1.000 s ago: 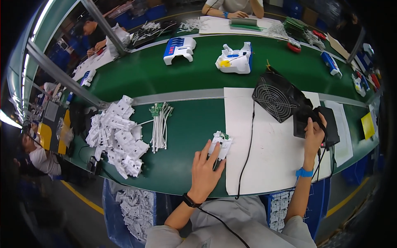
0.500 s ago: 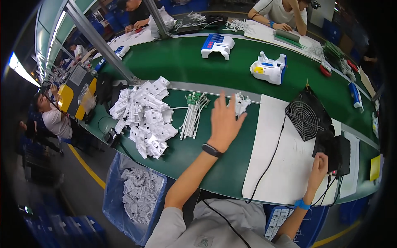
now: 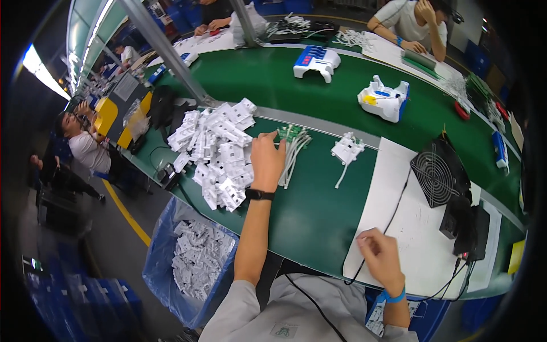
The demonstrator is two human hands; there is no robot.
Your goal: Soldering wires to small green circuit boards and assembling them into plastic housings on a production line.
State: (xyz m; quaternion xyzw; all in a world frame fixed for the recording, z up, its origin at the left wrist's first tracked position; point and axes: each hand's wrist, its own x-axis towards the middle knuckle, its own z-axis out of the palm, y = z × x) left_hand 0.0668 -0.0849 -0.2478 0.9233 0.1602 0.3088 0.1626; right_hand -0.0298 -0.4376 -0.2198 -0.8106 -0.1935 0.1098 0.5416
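Note:
My left hand (image 3: 266, 162) reaches between a pile of white plastic parts (image 3: 219, 154) and a bundle of white wires (image 3: 292, 162) with green circuit boards (image 3: 289, 133). Its thumb stands apart from the fingers beside the boards; the fingertips are partly hidden. My right hand (image 3: 380, 256) hovers over the near left edge of a white sheet (image 3: 393, 211), fingers curled in, with nothing visible in them. A single white plastic part (image 3: 347, 149) with a short white wire lies on the green table, right of the bundle.
A black fan (image 3: 436, 174) with cables stands on the sheet's right. Beyond a metal rail, a green belt carries two white-and-blue housings (image 3: 317, 61) (image 3: 384, 98). A blue-lined bin (image 3: 199, 259) of white parts is below left. Co-workers sit across the belt.
My left hand has moved left from the single white part to the wire bundle. My right hand has left the fan's side and come left toward the sheet's near edge. The view has shifted.

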